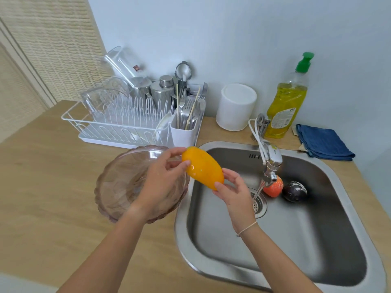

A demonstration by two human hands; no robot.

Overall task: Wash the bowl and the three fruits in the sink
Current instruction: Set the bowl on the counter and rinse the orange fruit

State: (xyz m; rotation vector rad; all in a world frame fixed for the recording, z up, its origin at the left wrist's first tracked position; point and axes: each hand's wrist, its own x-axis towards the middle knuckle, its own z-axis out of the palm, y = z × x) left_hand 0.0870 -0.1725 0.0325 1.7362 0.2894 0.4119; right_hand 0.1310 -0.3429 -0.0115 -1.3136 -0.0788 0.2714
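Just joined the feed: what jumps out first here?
The bright yellow fruit, held between both hands, left hand and right hand, above the sink's left rim. Beside it on the counter sits a clear pink bowl. In the basin, an orange fruit and a dark fruit lie under the tap.

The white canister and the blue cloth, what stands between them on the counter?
In the head view, the yellow dish soap bottle stands between the white canister and the blue cloth, with the tap's base before it.
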